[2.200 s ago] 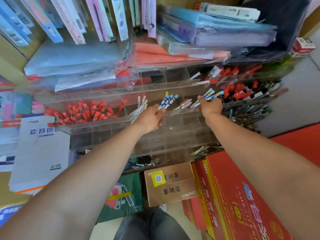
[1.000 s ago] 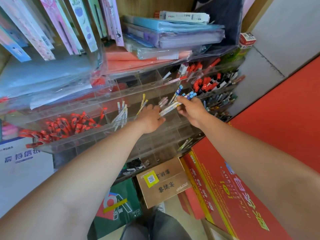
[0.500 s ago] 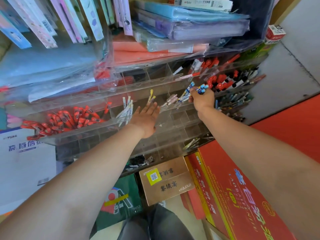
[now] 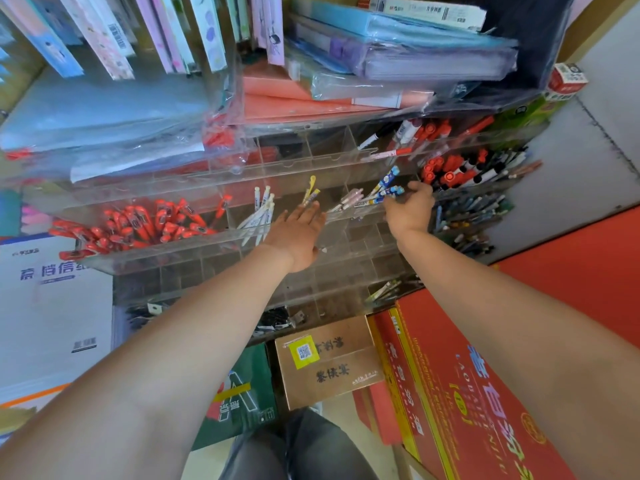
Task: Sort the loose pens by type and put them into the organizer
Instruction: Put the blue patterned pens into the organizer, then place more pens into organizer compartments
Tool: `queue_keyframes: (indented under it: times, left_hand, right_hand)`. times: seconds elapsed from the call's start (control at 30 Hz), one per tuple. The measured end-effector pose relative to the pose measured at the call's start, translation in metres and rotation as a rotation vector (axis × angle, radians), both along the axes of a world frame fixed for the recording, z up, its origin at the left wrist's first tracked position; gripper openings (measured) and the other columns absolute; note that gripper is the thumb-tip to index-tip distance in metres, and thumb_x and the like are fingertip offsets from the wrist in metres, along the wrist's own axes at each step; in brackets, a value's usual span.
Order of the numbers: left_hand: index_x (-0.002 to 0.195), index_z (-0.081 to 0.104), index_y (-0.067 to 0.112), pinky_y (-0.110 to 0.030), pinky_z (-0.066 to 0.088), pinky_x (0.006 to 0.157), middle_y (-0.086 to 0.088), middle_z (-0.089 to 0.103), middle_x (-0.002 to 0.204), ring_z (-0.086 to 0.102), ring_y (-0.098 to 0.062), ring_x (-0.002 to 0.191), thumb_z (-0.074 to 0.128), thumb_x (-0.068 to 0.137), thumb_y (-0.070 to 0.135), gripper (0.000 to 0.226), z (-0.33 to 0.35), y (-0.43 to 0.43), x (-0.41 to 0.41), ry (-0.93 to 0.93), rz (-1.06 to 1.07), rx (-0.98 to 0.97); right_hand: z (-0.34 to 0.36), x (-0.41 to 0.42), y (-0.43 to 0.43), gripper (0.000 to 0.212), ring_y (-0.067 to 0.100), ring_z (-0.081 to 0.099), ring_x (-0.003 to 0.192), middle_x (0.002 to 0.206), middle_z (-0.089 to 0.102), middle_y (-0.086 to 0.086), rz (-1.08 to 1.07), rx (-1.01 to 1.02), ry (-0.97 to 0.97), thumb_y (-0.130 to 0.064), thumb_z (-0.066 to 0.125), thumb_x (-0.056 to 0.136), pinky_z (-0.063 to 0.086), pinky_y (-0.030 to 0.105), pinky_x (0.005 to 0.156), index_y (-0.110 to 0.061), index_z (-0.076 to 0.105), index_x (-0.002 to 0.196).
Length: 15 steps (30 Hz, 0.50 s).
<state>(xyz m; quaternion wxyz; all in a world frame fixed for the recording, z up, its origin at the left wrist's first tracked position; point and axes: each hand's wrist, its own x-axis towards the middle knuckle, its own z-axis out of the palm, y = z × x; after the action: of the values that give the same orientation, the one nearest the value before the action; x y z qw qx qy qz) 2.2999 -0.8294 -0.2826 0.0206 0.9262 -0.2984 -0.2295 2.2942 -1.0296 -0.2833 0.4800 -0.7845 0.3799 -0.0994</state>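
– Reaching where, the left hand [image 4: 298, 233]?
– Flat over the clear acrylic compartment organizer [image 4: 180, 258], fingers straight, holding nothing.
– And the right hand [image 4: 410, 206]?
– Touching the blue-capped white pens [image 4: 386, 188] standing in a middle-row compartment; can't tell whether it grips them

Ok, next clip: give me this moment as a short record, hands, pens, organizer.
left hand: flat, fingers straight, holding nothing, over the organizer
right hand: at the blue-capped pens; grip unclear
red pens: piled in a left compartment
white pens: in the compartment left of the left hand
yellow pens: few, just beyond the left fingertips
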Motion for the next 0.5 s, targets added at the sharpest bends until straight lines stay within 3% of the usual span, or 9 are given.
queue_keyframes:
  times: [0.1,0.17,0.23,0.33,0.5]
  left_hand:
    - [0.149,0.028,0.016,-0.040,0.020,0.116,-0.011,0.012,0.159,0.017,-0.030,0.144,0.051,0.094,0.022,0.060,0.009,0.005,-0.009,-0.104,0.045,-0.118]
    - [0.140,0.043,0.015,-0.039,0.033,0.107,-0.013,0.036,0.145,0.036,-0.030,0.131,0.052,0.091,0.018,0.050,0.017,0.015,-0.016,-0.211,0.083,-0.208]
    - [0.130,0.052,0.012,-0.040,0.042,0.096,-0.011,0.048,0.125,0.046,-0.029,0.116,0.051,0.090,0.015,0.040,0.025,0.031,-0.024,-0.273,0.108,-0.257]
    - [0.118,0.058,0.014,-0.040,0.049,0.082,-0.008,0.058,0.115,0.057,-0.028,0.102,0.049,0.091,0.015,0.029,0.035,0.070,-0.039,-0.268,0.181,-0.315]
    - [0.116,0.055,0.019,-0.037,0.052,0.068,-0.005,0.067,0.104,0.064,-0.026,0.085,0.044,0.094,0.018,0.025,0.035,0.176,-0.081,-0.224,0.361,-0.265]
  right_hand:
    - [0.012,-0.016,0.012,0.034,0.010,0.052,0.078,0.109,0.048,0.003,0.077,-0.146,-0.080,-0.008,0.062,0.087,0.043,0.022,0.081,-0.008,0.049,0.118]
    - [0.020,-0.024,0.027,0.018,0.004,0.048,0.065,0.084,0.053,-0.005,0.196,-0.156,-0.172,-0.007,0.058,0.088,0.043,0.022,0.070,-0.008,0.056,0.106]
    - [0.028,-0.030,0.050,0.008,0.004,0.048,0.062,0.073,0.053,-0.009,0.331,-0.161,-0.212,-0.008,0.057,0.089,0.043,0.022,0.065,-0.009,0.060,0.096]
    - [0.035,-0.036,0.098,0.005,0.005,0.050,0.065,0.071,0.056,-0.009,0.546,-0.154,-0.230,-0.013,0.057,0.091,0.043,0.019,0.064,-0.011,0.062,0.091]
    - [0.032,-0.056,0.203,0.018,0.005,0.044,0.053,0.056,0.051,-0.006,0.862,-0.224,-0.161,-0.019,0.056,0.091,0.034,0.022,0.053,-0.012,0.059,0.074]
